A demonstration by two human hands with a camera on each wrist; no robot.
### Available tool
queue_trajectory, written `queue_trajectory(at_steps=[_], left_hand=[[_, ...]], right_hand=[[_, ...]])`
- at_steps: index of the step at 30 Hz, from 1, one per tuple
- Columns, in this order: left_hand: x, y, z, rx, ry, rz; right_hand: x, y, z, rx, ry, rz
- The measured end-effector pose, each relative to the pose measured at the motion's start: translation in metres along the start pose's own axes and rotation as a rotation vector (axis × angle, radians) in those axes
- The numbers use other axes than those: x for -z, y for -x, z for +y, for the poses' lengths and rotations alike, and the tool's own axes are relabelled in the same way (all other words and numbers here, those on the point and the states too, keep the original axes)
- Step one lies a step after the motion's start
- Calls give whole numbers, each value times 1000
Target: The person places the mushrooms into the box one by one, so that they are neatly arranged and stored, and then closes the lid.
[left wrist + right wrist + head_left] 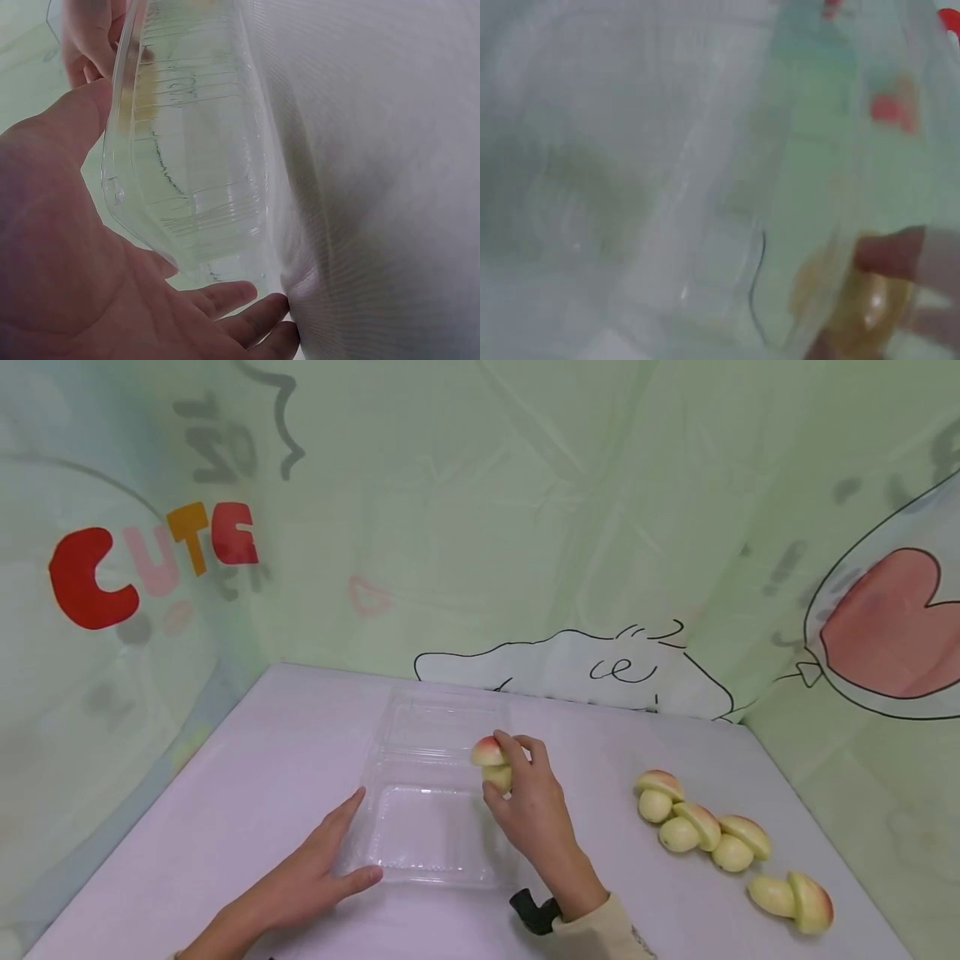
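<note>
A clear plastic clamshell box [427, 793] lies open on the pale lilac table [247, 760]. My right hand [525, 793] grips a yellow-and-red mushroom-shaped toy [491, 758] over the box's right edge. In the right wrist view, which is blurred, a fingertip [892, 251] rests on the yellowish toy [866, 311] beside the box [705, 225]. My left hand [322, 860] lies flat with straight fingers against the box's left front corner. The left wrist view shows my palm [67, 277] beside the box's ribbed wall [195, 150].
Several more mushroom-shaped toys [705, 827] lie in a row on the right side of the table, the last one [795, 897] near the front right edge. A green cartoon-printed backdrop [480, 510] encloses the table behind and at both sides.
</note>
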State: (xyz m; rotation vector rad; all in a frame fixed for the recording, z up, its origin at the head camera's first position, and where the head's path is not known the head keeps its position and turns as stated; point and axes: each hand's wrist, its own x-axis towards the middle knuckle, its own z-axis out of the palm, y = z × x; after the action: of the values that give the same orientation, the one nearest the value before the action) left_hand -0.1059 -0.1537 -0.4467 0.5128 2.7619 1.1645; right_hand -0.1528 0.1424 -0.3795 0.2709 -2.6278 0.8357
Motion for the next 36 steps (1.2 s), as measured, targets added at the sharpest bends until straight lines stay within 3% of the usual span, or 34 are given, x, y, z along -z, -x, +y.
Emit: queue_trajectory(at_steps=[13, 36], left_hand=[[0, -2, 0, -7, 0, 5], [-2, -4, -2, 17, -20, -7]], right_hand=[[-18, 2, -21, 94, -21, -12], [-54, -2, -43, 112, -35, -129]])
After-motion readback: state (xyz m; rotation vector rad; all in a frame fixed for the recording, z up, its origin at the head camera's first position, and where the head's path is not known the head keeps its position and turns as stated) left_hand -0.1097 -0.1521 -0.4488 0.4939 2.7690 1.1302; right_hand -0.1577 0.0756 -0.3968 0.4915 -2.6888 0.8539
